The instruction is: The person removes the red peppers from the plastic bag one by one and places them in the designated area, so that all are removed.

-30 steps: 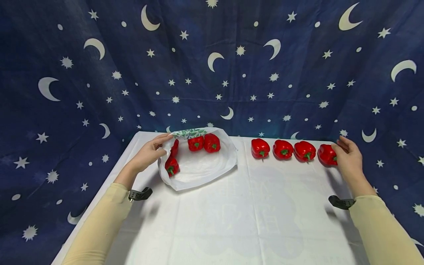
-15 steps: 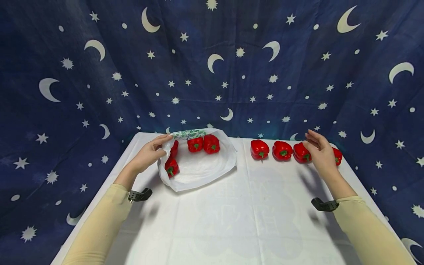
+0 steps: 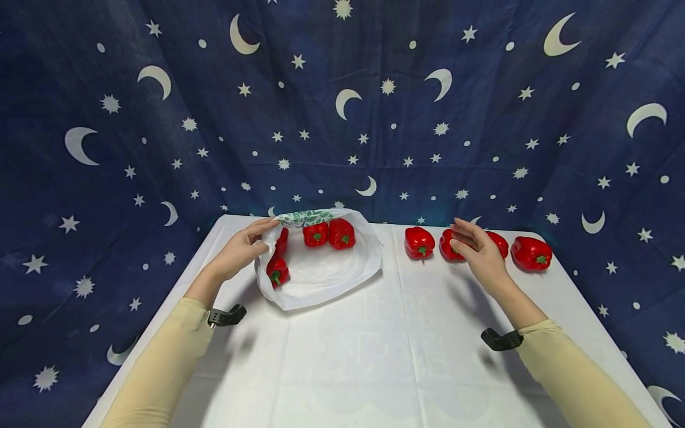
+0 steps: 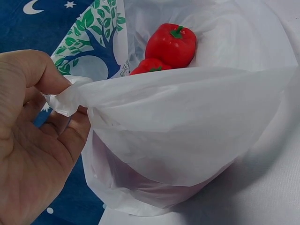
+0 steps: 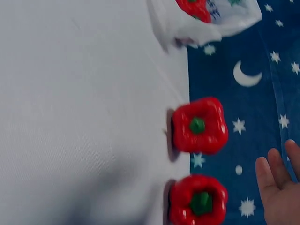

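With thumb and fingers my left hand (image 3: 239, 249) pinches the left rim of a white plastic bag (image 3: 321, 295), whose mouth stands wide. The left wrist view shows the bag's gathered edge (image 4: 70, 97) in that grip. Inside the bag lie several red bell peppers (image 3: 341, 233), two at the back and others along the left wall. My right hand (image 3: 484, 257) holds nothing and hovers over a row of red bell peppers, fingers spread. It partly covers the second pepper (image 3: 448, 245) and the third one (image 3: 500, 242). The leftmost pepper (image 3: 419, 243) and the rightmost pepper (image 3: 531, 254) show fully.
A white cloth covers the table (image 3: 342, 368). Right behind its back edge hangs a dark blue curtain (image 3: 321, 95) with moons and stars, which also closes in both sides. The pepper row lies along that back edge, right of the bag.
My right hand has moved left along the row, from the rightmost pepper to above the second and third. My left hand and the bag have stayed in place.
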`<state>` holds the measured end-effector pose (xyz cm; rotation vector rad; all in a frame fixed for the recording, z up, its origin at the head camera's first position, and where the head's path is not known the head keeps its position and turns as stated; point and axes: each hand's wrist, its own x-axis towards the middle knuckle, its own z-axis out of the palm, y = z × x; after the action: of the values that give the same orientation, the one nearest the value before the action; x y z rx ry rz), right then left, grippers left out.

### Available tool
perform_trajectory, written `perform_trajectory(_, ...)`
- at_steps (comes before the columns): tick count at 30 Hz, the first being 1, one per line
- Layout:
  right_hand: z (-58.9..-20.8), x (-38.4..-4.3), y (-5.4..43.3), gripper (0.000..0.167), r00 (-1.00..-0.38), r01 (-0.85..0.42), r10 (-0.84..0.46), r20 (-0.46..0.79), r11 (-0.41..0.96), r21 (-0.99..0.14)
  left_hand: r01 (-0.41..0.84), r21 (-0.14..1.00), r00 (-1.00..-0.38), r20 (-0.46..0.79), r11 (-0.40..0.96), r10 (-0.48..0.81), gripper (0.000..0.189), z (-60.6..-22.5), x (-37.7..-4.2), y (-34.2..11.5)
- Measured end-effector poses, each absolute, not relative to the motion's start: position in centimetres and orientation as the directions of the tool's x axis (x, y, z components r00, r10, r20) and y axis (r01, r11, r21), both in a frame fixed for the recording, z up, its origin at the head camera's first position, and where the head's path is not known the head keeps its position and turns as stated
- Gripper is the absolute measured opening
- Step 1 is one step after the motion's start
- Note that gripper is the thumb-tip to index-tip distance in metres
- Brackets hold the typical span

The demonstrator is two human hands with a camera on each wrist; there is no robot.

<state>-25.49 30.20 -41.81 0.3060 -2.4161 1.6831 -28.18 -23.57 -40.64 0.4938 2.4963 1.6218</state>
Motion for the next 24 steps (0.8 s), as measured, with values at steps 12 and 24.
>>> perform_trajectory(12, -42.5, -25.3, 24.8, 0.061, -0.934, -0.313, -0.259, 0.246, 0.26, -0.914, 0.203, 0.903, -0.942, 0.075, 0.378, 0.327, 0.064, -40.7, -28.2, -23.7)
perform_trajectory(24, -43.2, -25.7, 19.5, 0.062, -0.902, -0.304, -0.391, 0.183, 0.276, -0.912, 0.205, 0.906, -0.942, 0.079, 0.371, 0.327, 0.063, -40.6, -28.2, -23.6)
